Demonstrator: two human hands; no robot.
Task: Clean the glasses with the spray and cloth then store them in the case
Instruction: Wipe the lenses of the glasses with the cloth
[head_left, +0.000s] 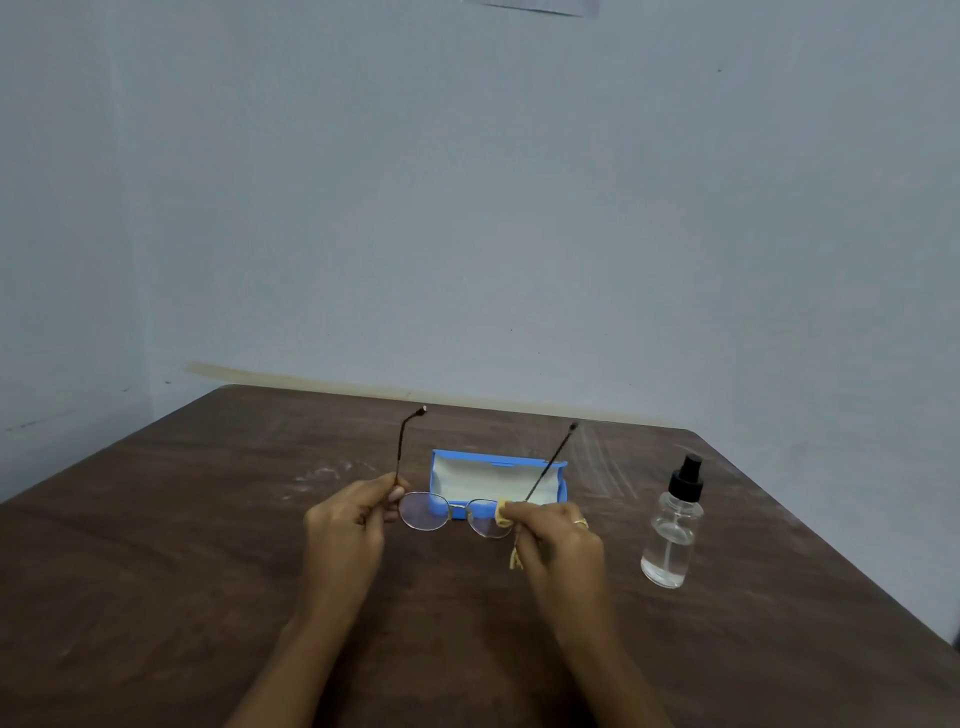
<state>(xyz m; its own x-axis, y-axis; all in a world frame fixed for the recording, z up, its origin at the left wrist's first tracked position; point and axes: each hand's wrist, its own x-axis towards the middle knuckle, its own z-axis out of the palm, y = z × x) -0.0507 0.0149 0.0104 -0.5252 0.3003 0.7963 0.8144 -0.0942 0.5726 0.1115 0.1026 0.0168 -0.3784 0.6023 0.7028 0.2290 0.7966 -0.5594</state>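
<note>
left hand (348, 525) pinches the glasses (452, 512) at nine o'clock to steady them; right hand (556, 530) pinches the cloth (503, 514) over the three o'clock lens; open case (493, 478) waits at twelve.

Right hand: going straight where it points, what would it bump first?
Likely the open blue case beyond the glasses, since the right hand pinches the yellow cloth on one lens; depth is unclear.

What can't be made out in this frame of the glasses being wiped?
Head view:
- One lens of the glasses: partly covered by the yellow cloth and right hand; smudges too small to judge.
- Near side of the blue case: hidden behind the glasses.
- Spray bottle nozzle direction: too small.
- Paper on the wall: cut off by the top edge.
</note>
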